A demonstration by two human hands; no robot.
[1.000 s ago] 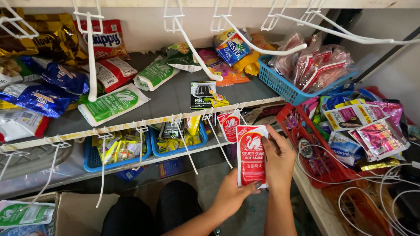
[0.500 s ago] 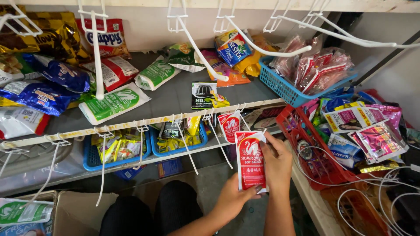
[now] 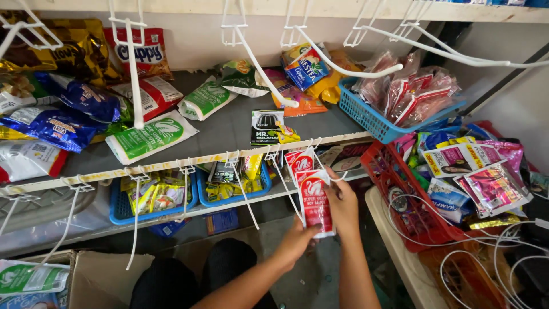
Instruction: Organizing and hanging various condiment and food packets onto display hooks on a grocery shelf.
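Both my hands hold a red and white sachet (image 3: pixel 315 201) upright in front of the lower shelf. My left hand (image 3: pixel 298 241) grips its bottom edge from below. My right hand (image 3: pixel 343 204) holds its right side, fingers near the top. The sachet's top meets a white wire peg hook (image 3: pixel 290 189) that sticks out from the grey shelf's front rail (image 3: pixel 189 162). Another red and white sachet (image 3: pixel 299 158) hangs on a hook just behind it.
Snack bags and green and white pouches lie on the grey shelf (image 3: pixel 229 129). A blue basket (image 3: pixel 384 122) of pink packets and a red basket (image 3: pixel 413 210) of sachets stand at the right. Blue trays (image 3: pixel 118 208) sit below. A cardboard box (image 3: pixel 100 276) is at lower left.
The red and white sachet and both hands have shifted slightly left and down toward the wire hook. My head has moved closer to the shelf.
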